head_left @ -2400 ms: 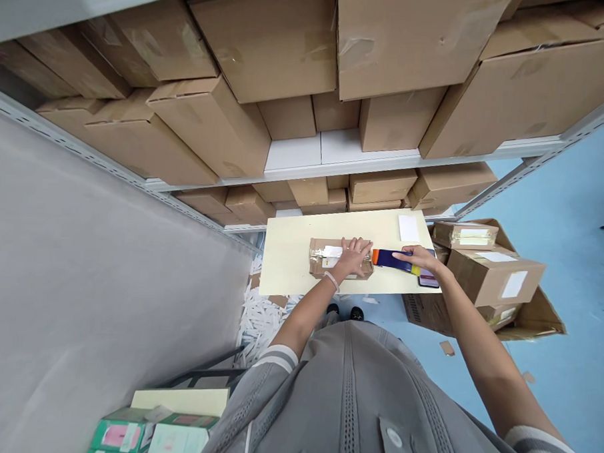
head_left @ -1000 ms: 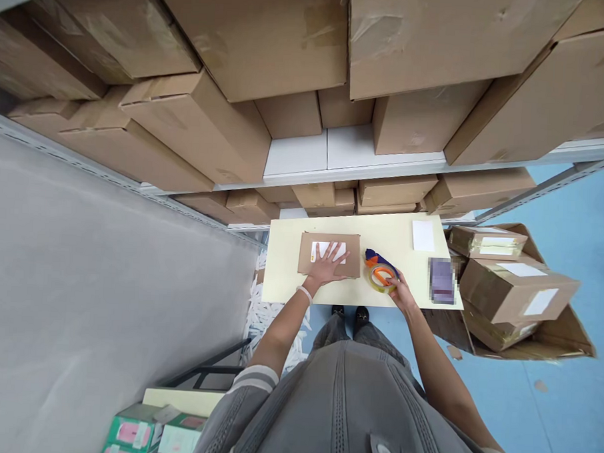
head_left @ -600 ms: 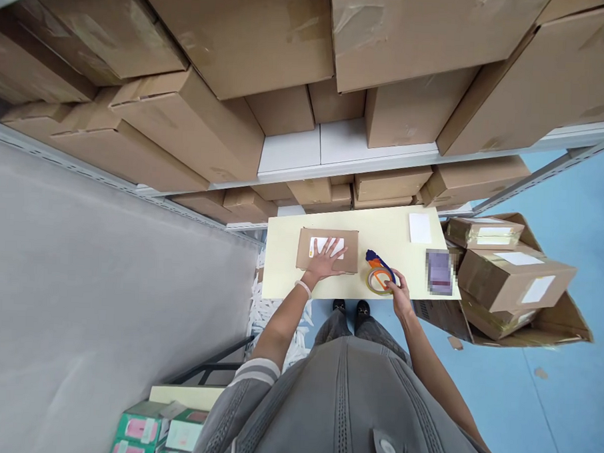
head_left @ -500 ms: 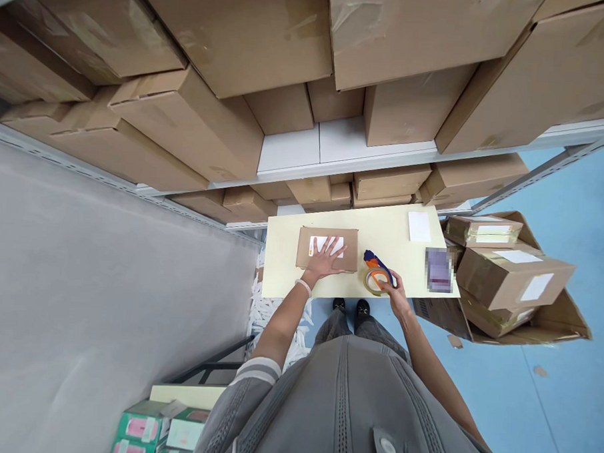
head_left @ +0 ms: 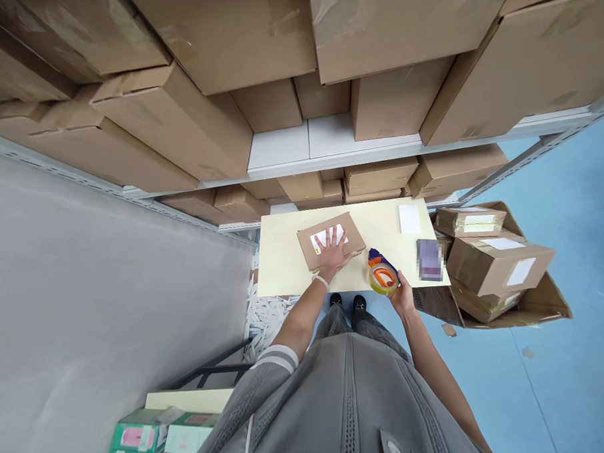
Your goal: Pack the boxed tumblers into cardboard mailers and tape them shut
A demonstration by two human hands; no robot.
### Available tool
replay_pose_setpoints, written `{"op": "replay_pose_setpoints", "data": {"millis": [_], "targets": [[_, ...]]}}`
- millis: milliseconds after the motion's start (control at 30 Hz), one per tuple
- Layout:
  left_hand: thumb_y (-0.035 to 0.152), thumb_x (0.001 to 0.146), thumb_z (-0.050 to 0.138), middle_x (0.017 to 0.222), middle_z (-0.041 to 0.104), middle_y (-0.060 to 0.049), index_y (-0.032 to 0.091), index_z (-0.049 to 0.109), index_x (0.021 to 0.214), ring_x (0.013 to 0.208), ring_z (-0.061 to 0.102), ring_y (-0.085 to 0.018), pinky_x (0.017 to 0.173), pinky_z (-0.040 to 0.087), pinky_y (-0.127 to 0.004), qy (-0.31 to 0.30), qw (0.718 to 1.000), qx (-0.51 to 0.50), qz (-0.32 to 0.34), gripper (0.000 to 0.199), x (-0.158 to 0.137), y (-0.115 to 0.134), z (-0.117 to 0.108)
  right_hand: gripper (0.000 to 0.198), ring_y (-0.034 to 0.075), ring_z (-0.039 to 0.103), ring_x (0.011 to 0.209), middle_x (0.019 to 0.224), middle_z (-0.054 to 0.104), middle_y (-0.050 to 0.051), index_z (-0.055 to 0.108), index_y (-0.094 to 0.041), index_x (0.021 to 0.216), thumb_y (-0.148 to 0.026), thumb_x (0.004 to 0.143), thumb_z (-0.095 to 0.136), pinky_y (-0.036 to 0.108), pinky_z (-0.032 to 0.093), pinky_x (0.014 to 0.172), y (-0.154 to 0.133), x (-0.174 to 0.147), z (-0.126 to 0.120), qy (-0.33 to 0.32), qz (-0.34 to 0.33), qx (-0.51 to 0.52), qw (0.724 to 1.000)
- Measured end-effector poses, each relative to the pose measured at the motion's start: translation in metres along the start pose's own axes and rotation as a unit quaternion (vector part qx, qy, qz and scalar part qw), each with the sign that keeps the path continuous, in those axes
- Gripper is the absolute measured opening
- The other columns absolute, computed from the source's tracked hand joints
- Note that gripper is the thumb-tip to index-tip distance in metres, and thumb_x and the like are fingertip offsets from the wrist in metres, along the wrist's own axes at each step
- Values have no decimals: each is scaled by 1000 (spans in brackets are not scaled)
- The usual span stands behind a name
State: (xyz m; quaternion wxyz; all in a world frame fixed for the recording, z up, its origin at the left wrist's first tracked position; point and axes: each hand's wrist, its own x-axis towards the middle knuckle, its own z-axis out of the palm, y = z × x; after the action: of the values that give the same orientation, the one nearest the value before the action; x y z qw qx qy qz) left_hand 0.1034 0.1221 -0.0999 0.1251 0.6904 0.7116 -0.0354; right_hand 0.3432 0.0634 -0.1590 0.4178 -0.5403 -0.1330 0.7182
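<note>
Palm down, the left hand [head_left: 333, 256] rests unclenched fingers, splayed toward 12 o'clock, on the cardboard box [head_left: 352, 234] lying on the table [head_left: 280, 259]. The right forearm [head_left: 433, 359] slants from 5 o'clock, its right hand [head_left: 402, 294] gripping the tape dispenser [head_left: 384, 277] at the box's 4 o'clock.

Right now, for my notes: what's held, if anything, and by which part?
The right hand holds the tape dispenser by its roll end; the left hand only lies spread on the box.

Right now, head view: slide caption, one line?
Left hand spread on a labelled cardboard box lying askew on a cream tabletop; right hand holding a blue-and-orange tape dispenser beside it.
</note>
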Motion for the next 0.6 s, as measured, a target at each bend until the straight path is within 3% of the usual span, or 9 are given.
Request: {"op": "replay_pose_setpoints", "data": {"millis": [133, 367, 600], "targets": [[73, 90, 31, 168, 8, -5, 31, 9, 160, 154, -8, -37, 115, 1, -75, 20, 1000, -9, -16, 84, 4, 17, 5, 47, 32, 69, 106, 103, 76, 7, 66, -27, 99, -66, 75, 58, 46, 58, 82, 9, 2, 4, 13, 1, -21, 1000], [72, 90, 32, 169, 4, -5, 31, 6, 160, 154, -9, -36, 115, 0, -75, 17, 1000, -8, -18, 84, 0, 15, 4, 51, 31, 70, 99, 93, 76, 5, 64, -30, 101, -71, 73, 54, 45, 56, 79, 48, -14, 14, 9, 35, -32, 999], [71, 91, 32, 168, 2, -11, 25, 7, 161, 154, -8, -38, 115, 1, -75, -2, 999, -30, -16, 87, 5, 13, 7, 51, 30, 70, 98, 93, 75, 5, 66, -29, 100, -70, 74, 52, 44, 56, 79, 36, 2, 39, 39, 68, -11, 997]]}}
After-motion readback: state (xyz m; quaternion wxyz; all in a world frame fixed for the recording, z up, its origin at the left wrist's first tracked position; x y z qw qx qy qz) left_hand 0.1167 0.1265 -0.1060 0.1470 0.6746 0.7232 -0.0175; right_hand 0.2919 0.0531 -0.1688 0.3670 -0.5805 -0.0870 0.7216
